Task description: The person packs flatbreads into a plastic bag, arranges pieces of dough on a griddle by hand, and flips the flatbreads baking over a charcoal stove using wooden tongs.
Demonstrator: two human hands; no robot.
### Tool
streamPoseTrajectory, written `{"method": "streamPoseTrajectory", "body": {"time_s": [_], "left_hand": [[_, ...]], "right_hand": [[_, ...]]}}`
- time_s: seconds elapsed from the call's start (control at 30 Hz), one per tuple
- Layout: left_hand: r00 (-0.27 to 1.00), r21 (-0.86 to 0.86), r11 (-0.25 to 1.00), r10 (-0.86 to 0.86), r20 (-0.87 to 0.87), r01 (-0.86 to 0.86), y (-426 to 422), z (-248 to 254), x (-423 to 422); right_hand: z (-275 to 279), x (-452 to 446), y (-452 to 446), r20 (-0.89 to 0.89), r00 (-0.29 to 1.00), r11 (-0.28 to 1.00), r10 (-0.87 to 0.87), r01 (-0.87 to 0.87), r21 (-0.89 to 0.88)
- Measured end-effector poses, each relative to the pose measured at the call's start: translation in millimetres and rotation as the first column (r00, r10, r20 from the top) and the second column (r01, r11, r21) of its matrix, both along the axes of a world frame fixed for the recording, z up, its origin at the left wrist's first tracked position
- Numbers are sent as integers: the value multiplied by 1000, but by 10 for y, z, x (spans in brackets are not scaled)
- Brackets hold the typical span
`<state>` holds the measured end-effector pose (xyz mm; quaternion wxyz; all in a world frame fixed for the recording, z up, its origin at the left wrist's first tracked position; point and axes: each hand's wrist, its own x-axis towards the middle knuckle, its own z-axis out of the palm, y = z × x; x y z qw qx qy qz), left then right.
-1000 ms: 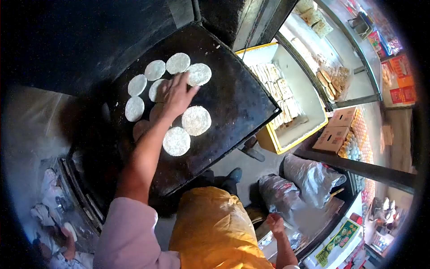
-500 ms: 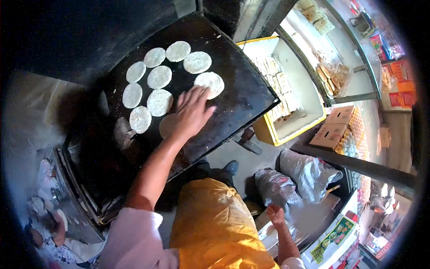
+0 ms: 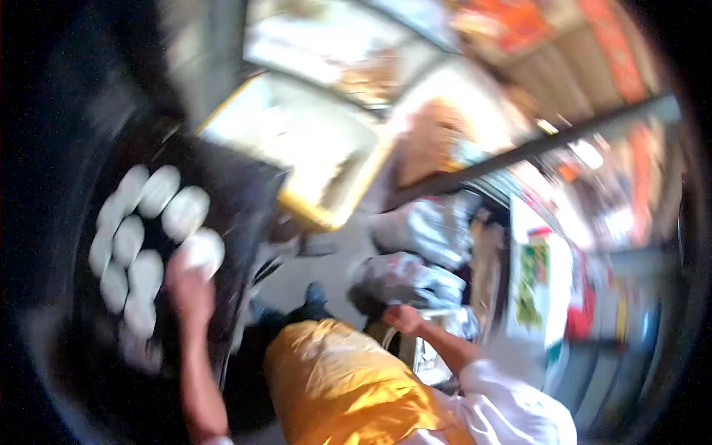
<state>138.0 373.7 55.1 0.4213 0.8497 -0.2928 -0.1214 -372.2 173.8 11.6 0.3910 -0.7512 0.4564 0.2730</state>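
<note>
My left hand (image 3: 191, 288) reaches over the dark griddle (image 3: 236, 189), smeared by motion. Its fingertips meet the lower left edge of a pale, round flatbread (image 3: 205, 251); whether they press or grip it I cannot tell. Several more flatbreads lie close together to the left, among them one flatbread (image 3: 146, 273) beside the hand and another flatbread (image 3: 185, 213) farther back. My right hand (image 3: 404, 319) is closed in a fist at my right side, with nothing visible in it. It is nearest to a silvery plastic bag (image 3: 404, 280).
Beyond the griddle's right edge stands a yellow-rimmed white box (image 3: 319, 211), its contents blurred. A second silvery bag (image 3: 426, 230) and a white box with a green label (image 3: 530, 282) are at right. A dark rail (image 3: 519, 152) crosses behind. My yellow apron (image 3: 337, 378) fills the lower middle.
The view has swung to the right and blurred, so the griddle and flatbreads now appear farther left. My left hand stays by the same rightmost flatbread. My right hand is still in a fist.
</note>
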Motion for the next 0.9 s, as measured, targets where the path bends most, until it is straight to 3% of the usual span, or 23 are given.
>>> {"method": "streamPoseTrajectory", "body": {"time_s": [0.03,0.07,0.1,0.17,0.23,0.33,0.43,0.5,0.57,0.6,0.63,0.67,0.7,0.77,0.83,0.87,0.9], "left_hand": [[982,79,997,0,187,-15,33,143,140],[930,155,981,50,364,-114,174,67,316],[874,205,965,46,484,-164,431,-194,560],[908,385,861,181,378,-332,767,-387,698],[939,573,785,28,343,-233,893,-191,594],[962,580,806,-49,267,-120,1009,-153,339],[935,411,911,-124,331,-25,1144,-261,12],[926,421,905,-115,360,-52,1281,-477,-194],[975,353,933,-7,221,-74,1184,-261,-466],[987,296,953,22,159,-69,1212,-280,-542],[982,348,936,-16,189,-52,1285,-323,-520],[974,398,917,-55,218,-37,1342,-365,-500],[965,437,899,-97,244,-20,1405,-413,-462],[986,226,972,31,163,-68,1340,206,-491],[936,267,944,97,339,-195,1507,199,-254],[912,433,875,23,410,-217,1584,475,-254],[912,432,874,30,410,-223,1654,436,-207]], "right_hand": [[-121,-100,8,41,997,995,-59,62,-75],[104,27,5,41,989,987,-145,147,-68],[-26,-85,-12,116,988,983,-97,113,-143],[136,-27,-32,71,997,982,-15,28,-188],[213,-63,-50,61,996,984,-61,70,-162],[245,-134,20,53,991,983,-125,131,-130],[269,-132,10,71,990,985,-119,127,-120],[115,-211,6,149,983,987,-106,123,-107],[276,47,2,-19,975,970,-222,219,-106],[312,100,-17,122,990,989,-75,89,-118],[134,109,-47,129,990,999,51,-48,-21],[-59,65,-63,263,941,973,-213,180,144],[-196,11,-97,311,809,857,-500,409,313],[-315,-47,-180,236,903,920,-358,299,252],[-510,-128,-193,243,885,907,-397,337,253],[-587,-129,-207,242,855,880,-459,402,251],[-587,-102,-233,242,858,883,-454,397,250]]}}
